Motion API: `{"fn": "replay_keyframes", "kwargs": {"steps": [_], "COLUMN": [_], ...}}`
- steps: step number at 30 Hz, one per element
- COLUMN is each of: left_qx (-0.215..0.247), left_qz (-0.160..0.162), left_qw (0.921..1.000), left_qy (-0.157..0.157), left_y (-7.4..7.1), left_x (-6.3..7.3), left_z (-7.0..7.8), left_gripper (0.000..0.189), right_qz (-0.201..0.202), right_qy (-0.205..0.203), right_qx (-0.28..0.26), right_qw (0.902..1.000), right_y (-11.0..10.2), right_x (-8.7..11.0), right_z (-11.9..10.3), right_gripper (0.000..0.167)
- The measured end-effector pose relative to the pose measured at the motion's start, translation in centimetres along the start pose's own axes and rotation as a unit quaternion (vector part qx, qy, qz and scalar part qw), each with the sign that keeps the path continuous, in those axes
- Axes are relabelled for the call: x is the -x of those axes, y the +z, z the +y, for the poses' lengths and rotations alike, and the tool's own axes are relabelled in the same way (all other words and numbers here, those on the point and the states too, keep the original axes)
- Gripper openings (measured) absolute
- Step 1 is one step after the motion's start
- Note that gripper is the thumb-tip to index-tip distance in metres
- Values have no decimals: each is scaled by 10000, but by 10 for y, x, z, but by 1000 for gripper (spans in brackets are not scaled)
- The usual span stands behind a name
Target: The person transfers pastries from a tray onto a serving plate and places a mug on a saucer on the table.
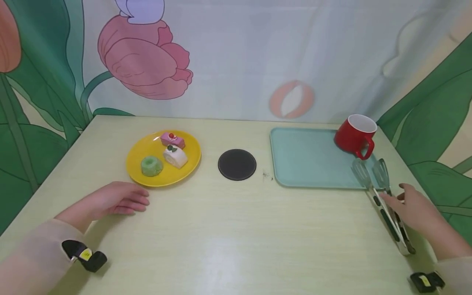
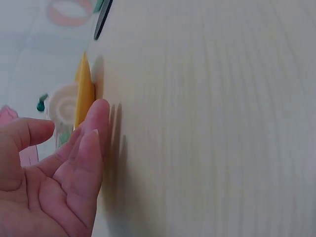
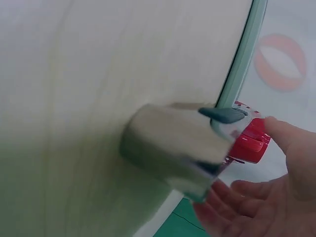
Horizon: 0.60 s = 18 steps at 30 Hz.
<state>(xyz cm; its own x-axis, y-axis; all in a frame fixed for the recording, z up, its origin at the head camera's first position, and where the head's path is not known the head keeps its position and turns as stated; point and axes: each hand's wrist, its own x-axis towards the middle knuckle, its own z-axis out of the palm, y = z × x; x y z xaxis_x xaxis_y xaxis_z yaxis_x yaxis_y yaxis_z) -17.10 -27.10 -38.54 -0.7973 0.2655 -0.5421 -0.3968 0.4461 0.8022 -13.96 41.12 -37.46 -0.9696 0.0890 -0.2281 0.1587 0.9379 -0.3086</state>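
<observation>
My right hand (image 1: 416,209) is over a pair of metal tongs (image 1: 391,225) with black grips, at the table's right side. Its thumb reaches across the tongs, and the fingers are loosely bent on the other side. In the right wrist view a gap shows between thumb and fingers, with the tongs (image 3: 173,138) blurred in front; contact is hard to tell. The heads of the tongs lie over the front edge of a light blue tray (image 1: 309,159). My left hand (image 1: 118,198) hovers or rests, fingers relaxed, just in front of a yellow plate (image 1: 136,164).
On the plate are a green ring-shaped cake (image 1: 151,166), a white roll cake (image 1: 176,157) and a pink cake slice (image 1: 172,140). A black round coaster (image 1: 237,164) lies mid-table. A red mug (image 1: 350,135) stands on the tray's back right corner. A printed curtain (image 1: 236,61) hangs behind.
</observation>
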Motion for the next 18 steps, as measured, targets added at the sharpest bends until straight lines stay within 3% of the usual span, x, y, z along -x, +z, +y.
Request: {"fn": "replay_keyframes", "kwargs": {"steps": [6,11,14,18], "left_qx": [-427,-1190,-1758,-2483], "left_qz": [-167,-127,-158,-74], "left_qw": [9980,9912,9806,9598], "left_qy": [437,569,852,1304], "left_y": [21,49,63,79], "left_x": [3,-2,-4,-3], "left_z": [18,35,43,52], "left_gripper": [45,42,41,41], "right_qz": [470,659,773,890], "right_qy": [-423,-507,-581,-731], "right_qx": [-409,-760,-857,-909], "right_qw": [9972,9936,9916,9892], "right_y": [-2,-5,-7,-8], "right_x": [0,-2,-4,-4], "right_z": [-5,-10,-14,-17], "right_gripper": [82,81,79,73]}}
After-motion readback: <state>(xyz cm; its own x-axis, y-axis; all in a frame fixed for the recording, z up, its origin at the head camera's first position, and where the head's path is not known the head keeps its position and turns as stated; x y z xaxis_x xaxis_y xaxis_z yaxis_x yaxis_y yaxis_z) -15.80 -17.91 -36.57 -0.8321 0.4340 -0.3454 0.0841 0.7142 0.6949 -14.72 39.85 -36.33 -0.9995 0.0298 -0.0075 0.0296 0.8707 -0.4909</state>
